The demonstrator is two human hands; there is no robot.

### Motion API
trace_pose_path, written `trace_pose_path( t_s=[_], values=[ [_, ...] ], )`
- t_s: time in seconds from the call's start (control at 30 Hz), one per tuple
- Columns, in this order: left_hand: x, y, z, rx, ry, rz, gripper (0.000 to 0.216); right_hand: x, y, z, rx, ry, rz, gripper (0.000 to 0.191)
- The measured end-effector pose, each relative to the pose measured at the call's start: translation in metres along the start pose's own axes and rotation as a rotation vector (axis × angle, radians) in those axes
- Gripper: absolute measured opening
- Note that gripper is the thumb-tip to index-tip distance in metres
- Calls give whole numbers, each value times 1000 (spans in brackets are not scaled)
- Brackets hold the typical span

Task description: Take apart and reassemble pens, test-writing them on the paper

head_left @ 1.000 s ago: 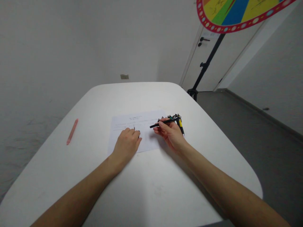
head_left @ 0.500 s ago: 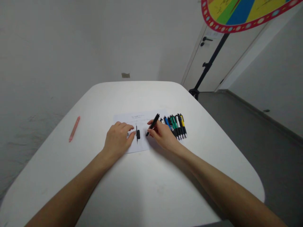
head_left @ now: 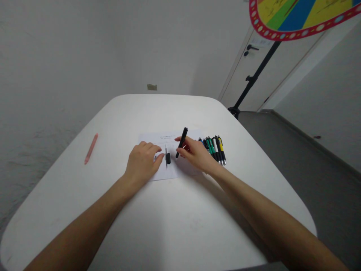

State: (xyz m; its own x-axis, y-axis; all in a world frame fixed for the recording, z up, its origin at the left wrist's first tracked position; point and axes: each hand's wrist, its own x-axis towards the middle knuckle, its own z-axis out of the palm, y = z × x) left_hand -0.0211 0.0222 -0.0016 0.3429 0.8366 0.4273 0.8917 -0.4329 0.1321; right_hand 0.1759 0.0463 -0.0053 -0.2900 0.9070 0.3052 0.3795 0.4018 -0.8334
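Note:
My right hand point(head_left: 196, 152) pinches a black pen point(head_left: 182, 140), which is tilted with its upper end leaning away, above the white paper point(head_left: 160, 174). My left hand point(head_left: 143, 160) lies over the paper's left part, thumb and fingers apart. Just beyond its thumb tip, a thin pen refill point(head_left: 166, 164) and a short black piece point(head_left: 168, 158) lie side by side on the sheet. A tiny item shows between the left thumb and fingers, too small to name. The printed lines on the paper are too small to read.
Several pens point(head_left: 217, 150) with green, white, yellow and blue parts lie in a row to the right of my right hand. A pink pen point(head_left: 91, 148) lies at the left of the white table point(head_left: 135, 226). A colourful wheel point(head_left: 299, 19) on a black stand is beyond the table.
My right hand has lifted the black pen slightly and it now points more upright. My left hand stays beside the refill. The whole view has shifted a little.

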Motion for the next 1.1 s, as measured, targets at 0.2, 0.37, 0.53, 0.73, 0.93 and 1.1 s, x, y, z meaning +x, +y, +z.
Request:
trace_pose_path(
  t_s=[0.2,0.37,0.53,0.73,0.93,1.1],
  values=[
    [-2,-2,2,14,0,14,15,12,-4,1,-82,50,18,24],
    [-1,-2,2,30,-10,9,16,22,-2,-2,40,125,28,26],
    [-1,-4,2,49,-14,-4,18,15,-9,-15,9,136,112,41],
    [-1,-7,2,74,-17,-19,19,-11,-3,-15,-329,-38,169,51],
    [-1,-8,2,87,-35,-48,18,-18,4,-3,-543,-152,132,40],
    [-1,-10,4,94,-49,-57,21,-18,2,1,-649,-148,127,42]
  ],
)
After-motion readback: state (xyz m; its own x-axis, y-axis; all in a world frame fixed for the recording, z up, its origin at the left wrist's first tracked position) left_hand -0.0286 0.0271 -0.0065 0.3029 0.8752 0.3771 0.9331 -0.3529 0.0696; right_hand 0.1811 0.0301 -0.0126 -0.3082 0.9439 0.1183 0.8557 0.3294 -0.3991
